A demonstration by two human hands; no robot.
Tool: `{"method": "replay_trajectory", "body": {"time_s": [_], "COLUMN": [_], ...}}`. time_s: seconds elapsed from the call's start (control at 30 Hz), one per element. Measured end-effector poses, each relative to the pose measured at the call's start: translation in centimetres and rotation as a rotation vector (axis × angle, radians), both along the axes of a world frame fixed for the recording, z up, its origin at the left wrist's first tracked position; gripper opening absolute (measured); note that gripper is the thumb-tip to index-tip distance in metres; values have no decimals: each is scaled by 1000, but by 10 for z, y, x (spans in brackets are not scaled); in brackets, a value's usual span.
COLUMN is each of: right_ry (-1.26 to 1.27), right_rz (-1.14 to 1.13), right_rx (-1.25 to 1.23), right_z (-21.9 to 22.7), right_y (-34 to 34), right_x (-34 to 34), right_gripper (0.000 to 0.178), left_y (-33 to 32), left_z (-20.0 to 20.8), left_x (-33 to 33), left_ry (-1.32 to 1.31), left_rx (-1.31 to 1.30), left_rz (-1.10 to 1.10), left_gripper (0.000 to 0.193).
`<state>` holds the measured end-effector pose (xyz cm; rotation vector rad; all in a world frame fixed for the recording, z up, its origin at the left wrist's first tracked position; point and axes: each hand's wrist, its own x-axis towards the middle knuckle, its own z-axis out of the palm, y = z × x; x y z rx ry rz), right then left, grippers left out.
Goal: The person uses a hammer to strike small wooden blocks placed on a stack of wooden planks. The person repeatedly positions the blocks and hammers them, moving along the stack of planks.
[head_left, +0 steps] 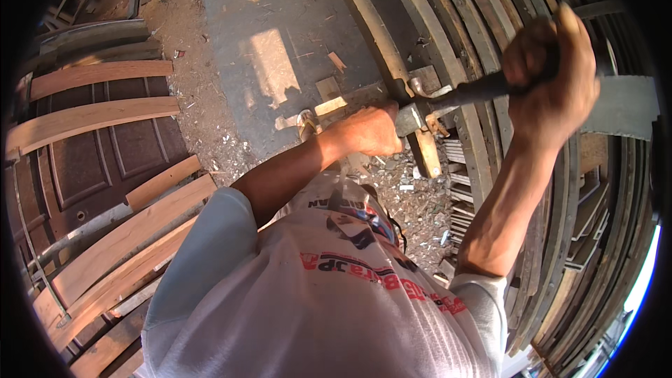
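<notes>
My right hand point(549, 80) is wrapped round the black handle of a claw hammer point(476, 91), raised at the right and slightly blurred. The hammer's metal head rests at a long wooden beam point(374, 21), close beside my left hand. My left hand point(371, 131) is closed, its knuckles against the near side of the hammer head. What its fingers hold, if anything, is hidden. Short wood offcuts point(327, 89) lie just beyond my left hand. The beam's near end point(428, 161) shows below the hammer head.
Long timber planks point(448, 49) are stacked along the right. At the left, a dark panelled door point(77, 161) lies under reddish boards point(105, 122). A grey sheet point(238, 49) covers the floor ahead, with a small wood chip point(337, 61) on it. Debris point(413, 203) litters the ground near me.
</notes>
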<state>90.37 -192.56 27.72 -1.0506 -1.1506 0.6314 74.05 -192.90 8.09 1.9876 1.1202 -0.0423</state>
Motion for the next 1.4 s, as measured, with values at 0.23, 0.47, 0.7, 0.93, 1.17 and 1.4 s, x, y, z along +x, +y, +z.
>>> {"method": "replay_trajectory", "body": {"time_s": [0.23,0.47,0.7,0.93,1.17,1.4], "right_ry": [-67,84,111,185,-112,77], "right_rz": [42,227,248,315,-99,311], "right_rx": [54,245,94,104,-84,43], "right_z": [2,-25,-6,-16,21,-10], "right_y": [24,-57,-8,-15,52,-2], "right_x": [-32,-1,1,1,-47,-39], "right_gripper": [35,31,35,34,37,36], "left_y": [22,45,63,76,85,91], "left_z": [-15,13,-15,-7,-6,-21], "left_x": [-14,-20,-27,-42,-37,-43], "left_ry": [-191,-83,-105,-167,-17,-39], "left_rx": [170,-48,9,-109,-188,-116], "left_rz": [4,8,-67,-17,-99,18], "left_gripper": [73,53,61,53,61,57]}}
